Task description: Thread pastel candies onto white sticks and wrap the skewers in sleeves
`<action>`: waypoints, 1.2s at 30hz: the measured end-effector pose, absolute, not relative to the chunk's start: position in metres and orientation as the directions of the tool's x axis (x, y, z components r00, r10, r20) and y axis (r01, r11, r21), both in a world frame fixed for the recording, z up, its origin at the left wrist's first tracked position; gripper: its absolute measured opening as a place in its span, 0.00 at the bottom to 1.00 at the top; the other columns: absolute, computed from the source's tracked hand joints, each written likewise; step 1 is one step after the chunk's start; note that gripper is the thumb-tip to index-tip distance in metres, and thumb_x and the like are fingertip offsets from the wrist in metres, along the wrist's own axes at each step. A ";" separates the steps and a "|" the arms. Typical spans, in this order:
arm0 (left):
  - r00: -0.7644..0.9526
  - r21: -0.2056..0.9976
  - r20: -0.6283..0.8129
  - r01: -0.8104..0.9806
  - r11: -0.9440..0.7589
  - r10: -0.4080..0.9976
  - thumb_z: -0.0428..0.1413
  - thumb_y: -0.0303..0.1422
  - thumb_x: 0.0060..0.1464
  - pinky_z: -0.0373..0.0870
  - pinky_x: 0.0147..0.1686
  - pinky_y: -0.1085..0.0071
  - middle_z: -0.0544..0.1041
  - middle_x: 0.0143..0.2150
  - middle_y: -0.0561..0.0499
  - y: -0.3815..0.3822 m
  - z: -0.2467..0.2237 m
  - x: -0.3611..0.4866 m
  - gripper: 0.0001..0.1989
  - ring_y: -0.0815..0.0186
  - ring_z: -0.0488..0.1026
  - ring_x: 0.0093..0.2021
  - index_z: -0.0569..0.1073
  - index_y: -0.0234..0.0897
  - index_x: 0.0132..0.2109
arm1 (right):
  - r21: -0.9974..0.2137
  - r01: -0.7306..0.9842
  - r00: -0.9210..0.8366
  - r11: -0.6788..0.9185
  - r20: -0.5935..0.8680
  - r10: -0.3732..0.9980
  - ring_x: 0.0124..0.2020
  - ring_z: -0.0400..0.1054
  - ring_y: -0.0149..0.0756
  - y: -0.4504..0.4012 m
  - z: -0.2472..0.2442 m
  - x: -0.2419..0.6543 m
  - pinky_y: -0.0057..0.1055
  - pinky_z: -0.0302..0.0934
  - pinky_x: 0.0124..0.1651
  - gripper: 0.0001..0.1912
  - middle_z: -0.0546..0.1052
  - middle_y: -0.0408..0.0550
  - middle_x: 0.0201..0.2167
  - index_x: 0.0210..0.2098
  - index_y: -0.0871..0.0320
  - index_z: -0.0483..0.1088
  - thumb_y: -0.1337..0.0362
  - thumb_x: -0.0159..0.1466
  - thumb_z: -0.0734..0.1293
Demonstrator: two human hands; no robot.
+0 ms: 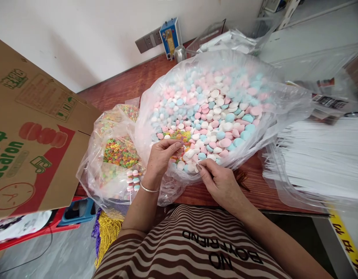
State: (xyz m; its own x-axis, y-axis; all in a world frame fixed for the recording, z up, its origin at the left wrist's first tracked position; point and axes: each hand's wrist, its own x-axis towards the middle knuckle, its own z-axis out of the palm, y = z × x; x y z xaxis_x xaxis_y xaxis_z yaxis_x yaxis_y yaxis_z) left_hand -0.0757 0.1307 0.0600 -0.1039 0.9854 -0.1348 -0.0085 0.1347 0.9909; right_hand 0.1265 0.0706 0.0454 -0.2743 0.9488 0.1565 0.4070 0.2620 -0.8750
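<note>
Both hands pinch, seemingly, candy (pastel) in the bag.

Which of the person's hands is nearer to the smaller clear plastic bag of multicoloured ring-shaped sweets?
The left hand. It sits beside the smaller clear plastic bag of multicoloured ring-shaped sweets, at its right edge. The right hand is farther away, by the large clear bag of pastel round sweets.

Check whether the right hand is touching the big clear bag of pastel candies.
Touching. The head view shows the right hand resting against the front edge of the big clear bag, fingertips among the pastel candies at its opening.
</note>
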 end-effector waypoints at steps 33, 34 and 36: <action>-0.107 0.911 -0.205 -0.385 0.150 0.973 0.52 0.53 0.65 0.76 0.44 0.64 0.76 0.35 0.49 0.066 0.057 0.025 0.21 0.62 0.77 0.42 0.68 0.40 0.34 | -0.578 0.630 -0.259 0.519 0.473 0.842 0.22 0.68 0.31 0.051 0.042 0.118 0.29 0.53 0.27 0.18 0.77 0.47 0.24 0.32 0.58 0.69 0.66 0.76 0.55; -0.107 0.916 -0.184 -0.379 0.131 0.977 0.51 0.53 0.66 0.77 0.45 0.63 0.78 0.37 0.48 0.067 0.058 0.023 0.20 0.61 0.78 0.43 0.70 0.40 0.37 | -0.607 0.606 -0.257 0.513 0.461 0.849 0.21 0.68 0.31 0.051 0.044 0.120 0.29 0.53 0.27 0.17 0.77 0.46 0.24 0.32 0.58 0.69 0.65 0.76 0.55; -0.147 0.948 -0.081 -0.317 0.031 0.986 0.46 0.53 0.68 0.77 0.47 0.61 0.79 0.44 0.46 0.073 0.061 0.013 0.21 0.61 0.79 0.46 0.72 0.41 0.46 | -0.689 0.551 -0.229 0.471 0.418 0.879 0.22 0.69 0.30 0.051 0.050 0.130 0.28 0.55 0.28 0.15 0.76 0.45 0.24 0.34 0.58 0.70 0.65 0.76 0.57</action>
